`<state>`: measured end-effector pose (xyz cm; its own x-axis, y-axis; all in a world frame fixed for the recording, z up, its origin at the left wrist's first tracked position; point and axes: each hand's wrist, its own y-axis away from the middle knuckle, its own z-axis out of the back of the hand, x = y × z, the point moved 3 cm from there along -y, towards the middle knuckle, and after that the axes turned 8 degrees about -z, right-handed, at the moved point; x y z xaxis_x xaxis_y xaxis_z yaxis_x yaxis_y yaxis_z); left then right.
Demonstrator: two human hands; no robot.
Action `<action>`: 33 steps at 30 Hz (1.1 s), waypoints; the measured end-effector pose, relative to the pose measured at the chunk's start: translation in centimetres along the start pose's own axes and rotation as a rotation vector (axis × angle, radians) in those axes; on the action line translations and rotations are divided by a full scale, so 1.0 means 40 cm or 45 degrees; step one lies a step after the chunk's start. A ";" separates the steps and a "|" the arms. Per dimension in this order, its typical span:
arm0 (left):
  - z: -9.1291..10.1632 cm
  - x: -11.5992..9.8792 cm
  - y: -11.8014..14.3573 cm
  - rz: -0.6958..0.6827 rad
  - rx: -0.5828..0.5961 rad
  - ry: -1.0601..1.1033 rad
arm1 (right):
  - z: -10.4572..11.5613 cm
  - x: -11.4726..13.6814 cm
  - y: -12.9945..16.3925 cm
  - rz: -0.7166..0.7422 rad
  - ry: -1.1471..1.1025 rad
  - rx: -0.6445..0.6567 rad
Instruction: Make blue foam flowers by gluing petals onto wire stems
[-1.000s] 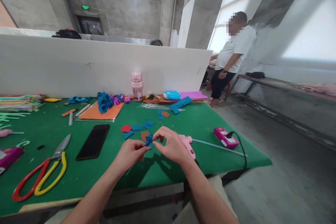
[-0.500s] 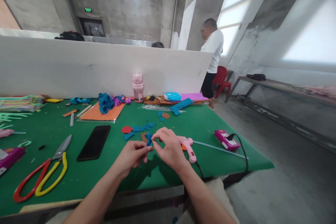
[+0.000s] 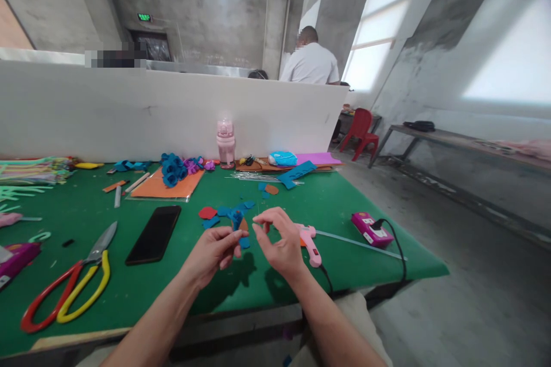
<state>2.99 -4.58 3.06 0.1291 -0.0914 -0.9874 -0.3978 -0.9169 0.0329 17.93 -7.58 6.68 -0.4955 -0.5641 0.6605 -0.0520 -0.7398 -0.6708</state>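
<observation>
My left hand (image 3: 213, 252) pinches a small blue foam piece (image 3: 238, 225) between thumb and fingertips, holding it upright above the green table (image 3: 129, 287). My right hand (image 3: 278, 243) hovers just to its right, thumb and forefinger curved and apart, holding nothing. Behind the hands lie loose cut foam shapes (image 3: 217, 212) in blue, red and orange. A pink glue gun (image 3: 309, 241) rests on the table right beside my right hand.
Large red-and-yellow scissors (image 3: 69, 287) and a black phone (image 3: 154, 233) lie to the left. A pink power adapter (image 3: 371, 228) with cable sits at right. An orange sheet with blue foam roses (image 3: 172, 167) and a pink bottle (image 3: 226, 140) stand by the white partition (image 3: 129, 109). A person stands beyond it.
My right hand has let go of the blue foam piece and opened slightly to the right; my left hand now holds it alone, raised. The person in the background walked left behind the partition.
</observation>
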 end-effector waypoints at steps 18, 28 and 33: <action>-0.010 0.005 0.004 0.105 0.173 -0.291 | 0.019 -0.001 -0.015 0.038 0.213 0.337; -0.011 0.002 0.006 0.106 0.187 -0.326 | 0.021 -0.006 -0.018 0.041 0.251 0.389; -0.011 -0.001 0.007 0.113 0.187 -0.345 | 0.023 -0.005 -0.019 0.052 0.263 0.382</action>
<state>3.27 -5.01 3.17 -0.1509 -0.0438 -0.9876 -0.5260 -0.8423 0.1177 18.86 -7.23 7.36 -0.6582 -0.5318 0.5328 0.2126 -0.8103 -0.5461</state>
